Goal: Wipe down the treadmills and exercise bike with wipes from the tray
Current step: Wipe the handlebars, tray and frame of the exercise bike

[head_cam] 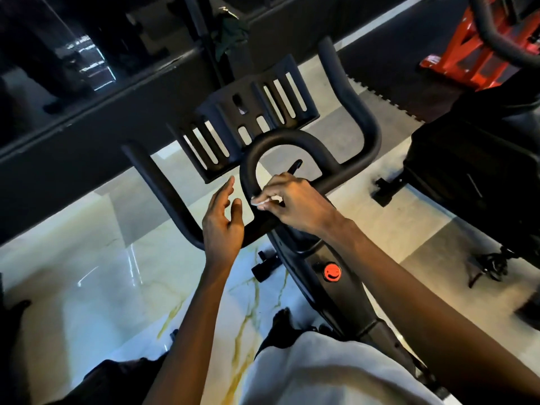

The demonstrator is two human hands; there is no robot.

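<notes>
R hand pinches wipe, mostly hidden; L hand loose nr handlebar.

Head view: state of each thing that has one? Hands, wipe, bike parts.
left hand: open, fingers straight, holds nothing, beside the handlebar loop
right hand: pinches the wipe
wipe: bunched small, held against the loop's left side
handlebar loop: being wiped, not gripped
red knob: on the frame, untouched

Head-worn wide view, steeply downward, close over handlebars, seemingly tilted.
</notes>
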